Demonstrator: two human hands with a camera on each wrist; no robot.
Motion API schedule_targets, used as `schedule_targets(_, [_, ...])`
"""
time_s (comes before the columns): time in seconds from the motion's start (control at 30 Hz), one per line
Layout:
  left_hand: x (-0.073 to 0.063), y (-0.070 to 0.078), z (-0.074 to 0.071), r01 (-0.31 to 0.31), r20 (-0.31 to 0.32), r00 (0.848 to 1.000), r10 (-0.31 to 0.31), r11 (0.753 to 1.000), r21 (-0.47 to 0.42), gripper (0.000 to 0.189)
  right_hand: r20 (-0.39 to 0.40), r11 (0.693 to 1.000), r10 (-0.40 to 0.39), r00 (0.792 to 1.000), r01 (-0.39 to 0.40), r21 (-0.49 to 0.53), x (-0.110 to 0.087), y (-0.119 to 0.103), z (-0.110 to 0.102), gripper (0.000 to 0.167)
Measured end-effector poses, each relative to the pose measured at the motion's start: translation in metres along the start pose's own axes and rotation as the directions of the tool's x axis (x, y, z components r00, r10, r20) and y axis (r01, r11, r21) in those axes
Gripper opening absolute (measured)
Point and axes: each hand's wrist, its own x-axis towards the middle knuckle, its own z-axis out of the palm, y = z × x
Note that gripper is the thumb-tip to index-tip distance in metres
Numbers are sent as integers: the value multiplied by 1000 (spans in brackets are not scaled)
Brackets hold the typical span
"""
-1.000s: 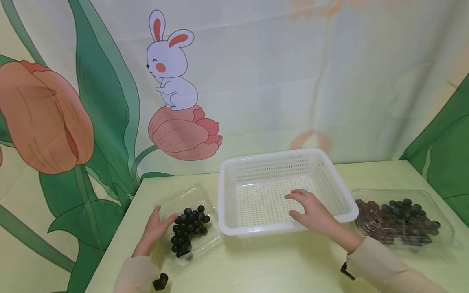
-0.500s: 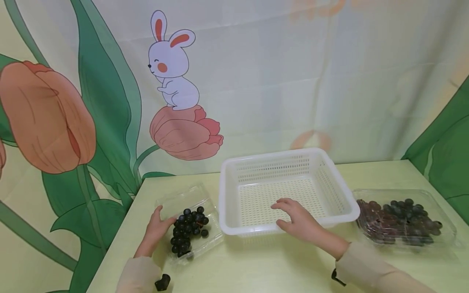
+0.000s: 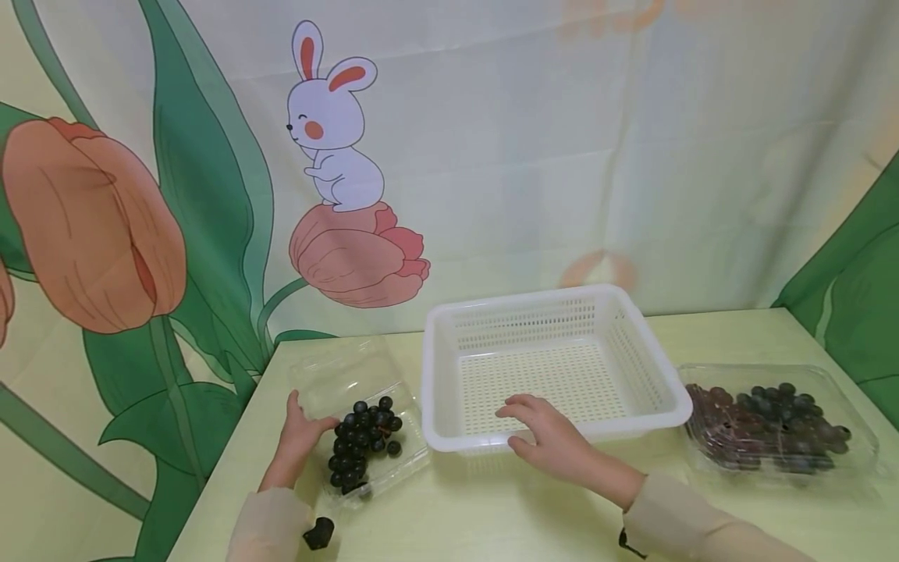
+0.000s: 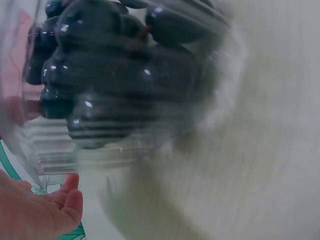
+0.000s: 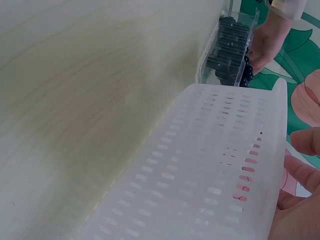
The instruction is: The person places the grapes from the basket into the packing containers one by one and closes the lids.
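Observation:
A bunch of dark grapes point(image 3: 361, 441) lies in an opened clear plastic clamshell box point(image 3: 403, 472), at the left of the head view. My left hand point(image 3: 298, 433) is at the box's left side, thumb pointing toward the grapes and fingers spread. In the left wrist view those fingers point(image 4: 67, 205) show beside the clear wall, relaxed. My right hand point(image 3: 551, 441) hovers over the front rim of a white perforated basket point(image 3: 562, 433), fingers loosely bent with nothing between them. The right wrist view shows its fingers point(image 5: 302, 172) just past the basket's rim.
A closed clear box of dark and reddish grapes point(image 3: 779, 421) stands right of the basket. Behind the pale yellow table point(image 3: 492, 515) hangs a cloth point(image 3: 492, 156) printed with a rabbit and tulips. The left box's raised lid point(image 3: 344, 375) leans toward the back.
My right hand has moved left along the basket's front rim. The left box's lid has tipped slightly farther back and left, while my left hand has stayed beside the box.

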Motion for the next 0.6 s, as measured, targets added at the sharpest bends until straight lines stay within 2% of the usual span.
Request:
schedule_targets(0.13, [0,4,0,24,-11,1000,-25,996,-84,98,1,1000,3,1000,-3,-11,0,-2,1,35])
schedule_targets(0.23, [-1,6,-2,18,-49,998,-27,985,-170,96,-2,1000,5,1000,-5,-15,1,-2,1,35])
schedule_targets(0.4, [-2,11,-6,-31,-118,993,-2,962,-272,88,-6,1000,4,1000,-4,-20,1,-3,0,34])
schedule_targets(0.6, [-4,17,-8,-107,-204,978,46,947,-302,71,-7,999,9,1000,-9,-31,1,-3,0,34])
